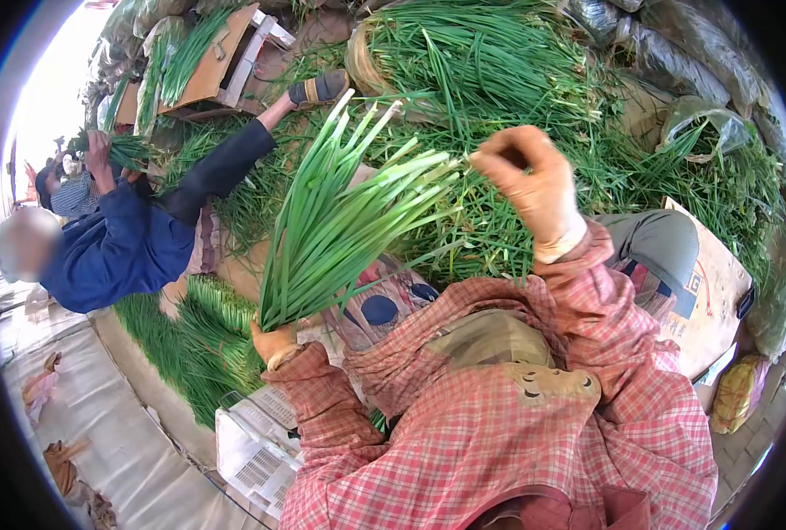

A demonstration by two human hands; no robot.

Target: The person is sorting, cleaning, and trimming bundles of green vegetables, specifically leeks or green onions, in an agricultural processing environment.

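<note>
A fanned bunch of garlic chives (340, 221), with long flat green leaves and pale white stem ends, is held up in front of me. My left hand (273, 341) is gloved and closed around the leafy lower end. The white ends point up and to the right. Just right of them is my right hand (534, 190), in a tan glove, raised with thumb and fingers curled into a pinch. Whatever those fingertips hold, if anything, is too small to make out. Loose chives (481, 247) lie on the ground beneath both hands.
A large heap of chives (499, 62) lies ahead, with plastic-wrapped bundles (675, 62) behind. Sorted chives (203, 344) lie at left. Another person in a blue jacket (132, 247) sits there, leg stretched toward the middle. A white crate (256, 450) stands by my left elbow.
</note>
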